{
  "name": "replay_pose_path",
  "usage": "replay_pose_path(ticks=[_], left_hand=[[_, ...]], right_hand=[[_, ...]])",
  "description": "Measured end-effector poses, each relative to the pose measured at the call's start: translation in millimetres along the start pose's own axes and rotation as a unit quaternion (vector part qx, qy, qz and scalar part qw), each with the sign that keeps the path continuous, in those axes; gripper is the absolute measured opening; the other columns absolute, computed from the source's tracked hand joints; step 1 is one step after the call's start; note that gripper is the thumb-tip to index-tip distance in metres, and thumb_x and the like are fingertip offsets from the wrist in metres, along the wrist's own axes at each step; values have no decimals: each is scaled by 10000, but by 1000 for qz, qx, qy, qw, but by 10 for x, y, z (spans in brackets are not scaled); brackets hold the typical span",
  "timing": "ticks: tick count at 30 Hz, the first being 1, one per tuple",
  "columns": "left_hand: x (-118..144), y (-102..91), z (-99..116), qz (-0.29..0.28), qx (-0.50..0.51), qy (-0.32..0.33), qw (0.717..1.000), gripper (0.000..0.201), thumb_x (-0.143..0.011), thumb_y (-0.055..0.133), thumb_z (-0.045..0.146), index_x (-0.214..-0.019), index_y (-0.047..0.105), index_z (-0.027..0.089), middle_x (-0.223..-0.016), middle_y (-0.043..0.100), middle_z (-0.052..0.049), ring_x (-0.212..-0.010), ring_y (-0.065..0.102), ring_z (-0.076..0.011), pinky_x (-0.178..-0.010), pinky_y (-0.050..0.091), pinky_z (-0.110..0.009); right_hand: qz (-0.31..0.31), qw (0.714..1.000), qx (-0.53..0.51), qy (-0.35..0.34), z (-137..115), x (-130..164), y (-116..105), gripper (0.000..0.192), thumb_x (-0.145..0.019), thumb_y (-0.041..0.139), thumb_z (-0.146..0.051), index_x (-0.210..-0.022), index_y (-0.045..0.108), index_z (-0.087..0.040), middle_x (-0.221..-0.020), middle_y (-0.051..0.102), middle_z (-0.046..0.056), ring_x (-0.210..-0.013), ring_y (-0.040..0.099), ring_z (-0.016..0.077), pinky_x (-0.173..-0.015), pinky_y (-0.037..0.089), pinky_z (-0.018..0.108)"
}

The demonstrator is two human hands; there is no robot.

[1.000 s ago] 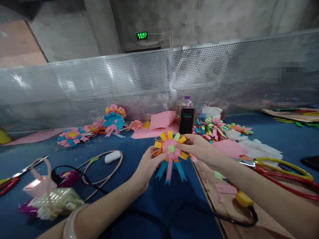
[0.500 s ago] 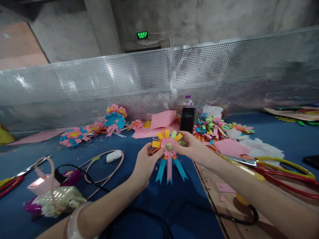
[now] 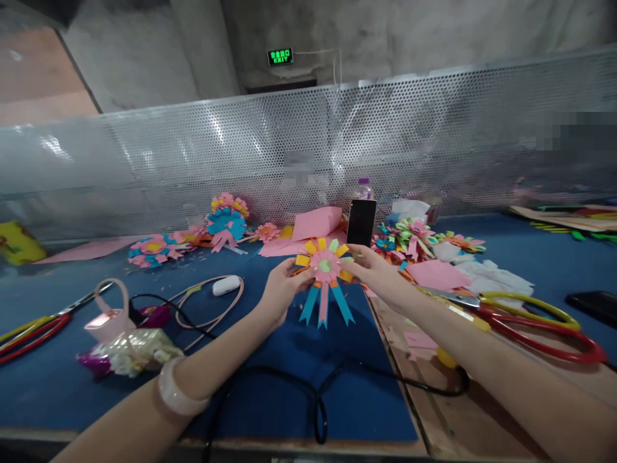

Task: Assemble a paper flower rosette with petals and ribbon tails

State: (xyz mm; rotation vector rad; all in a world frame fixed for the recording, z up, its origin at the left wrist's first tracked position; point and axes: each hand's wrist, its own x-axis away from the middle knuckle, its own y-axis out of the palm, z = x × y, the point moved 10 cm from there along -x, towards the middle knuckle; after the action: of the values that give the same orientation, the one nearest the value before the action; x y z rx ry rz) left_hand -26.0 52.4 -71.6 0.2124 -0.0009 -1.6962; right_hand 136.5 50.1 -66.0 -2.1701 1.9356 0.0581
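A paper rosette [image 3: 325, 270] with yellow, orange and green petals, a pink centre and blue and pink ribbon tails hangs above the blue table [image 3: 289, 360]. My left hand [image 3: 279, 292] pinches its left edge. On the opposite side my right hand [image 3: 373, 270] grips the right edge. Both hands hold it upright, facing me, just in front of a black phone [image 3: 361, 222] that stands propped up.
Finished paper flowers [image 3: 154, 249] lie at the back left and back right [image 3: 414, 235], with pink paper sheets [image 3: 315, 225] between. Large scissors [image 3: 530, 315] lie on a wooden board at right. A black cable [image 3: 313, 399], a white case [image 3: 226, 285] and a perforated metal screen [image 3: 193, 161] surround the area.
Both hands have carried the rosette a little farther from me and higher. The camera has tilted down, so the table's near edge now shows.
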Motion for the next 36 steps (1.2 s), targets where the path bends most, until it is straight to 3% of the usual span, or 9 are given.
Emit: replay_pose_path(ticks=[7,10,14,18,21,26,36], left_hand=[[9,56,55,-14,-1,12,1000,377,-646,785,298,-961,651,139,-925,713,-68,-799,663,-184,-742,525,-299],[-3,18,23,-8,6,3,1000,399,-642,791,312,-972,649,139,-940,710,-78,-797,666,-184,-727,519,-286],[-54,-143,-75,33,22,-19,999,427,-620,805,318,-970,634,144,-947,705,-78,-799,671,-179,-715,513,-267],[-90,-193,-142,43,26,-44,998,420,-631,796,325,-965,626,137,-939,706,-94,-775,676,-186,-692,516,-274],[-91,-176,-154,37,22,-54,998,417,-641,789,325,-976,624,139,-941,707,-96,-772,676,-190,-691,516,-285],[-81,-179,-176,33,16,-68,997,400,-644,784,350,-951,633,143,-909,711,-88,-765,677,-202,-689,515,-302],[-77,-182,-186,28,1,-94,995,343,-662,766,338,-918,635,152,-889,711,-73,-765,668,-201,-680,510,-287]], right_hand=[[-54,998,2,-32,-41,59,156,340,-864,597,-252,-1178,519,-150,-1034,610,52,-869,617,162,-763,533,365],[-57,998,37,-11,-67,45,109,329,-873,585,-276,-1172,527,-152,-1045,607,56,-868,615,161,-754,534,360],[-10,989,129,66,7,-273,-320,340,-913,510,-367,-1178,524,-154,-1093,587,73,-885,605,164,-746,529,357],[25,951,263,161,273,-722,-921,295,-896,540,-352,-1107,567,-147,-1083,590,74,-898,596,168,-764,519,353],[21,923,325,205,536,-903,-1127,296,-886,557,-349,-1092,573,-136,-1072,593,74,-896,598,172,-762,519,351],[6,902,372,218,808,-1021,-1083,330,-884,557,-372,-1112,562,-132,-1068,594,79,-891,601,171,-758,519,357],[49,867,459,189,867,-1297,-1105,354,-884,554,-377,-1161,539,-157,-1134,571,80,-969,583,196,-813,501,402]])
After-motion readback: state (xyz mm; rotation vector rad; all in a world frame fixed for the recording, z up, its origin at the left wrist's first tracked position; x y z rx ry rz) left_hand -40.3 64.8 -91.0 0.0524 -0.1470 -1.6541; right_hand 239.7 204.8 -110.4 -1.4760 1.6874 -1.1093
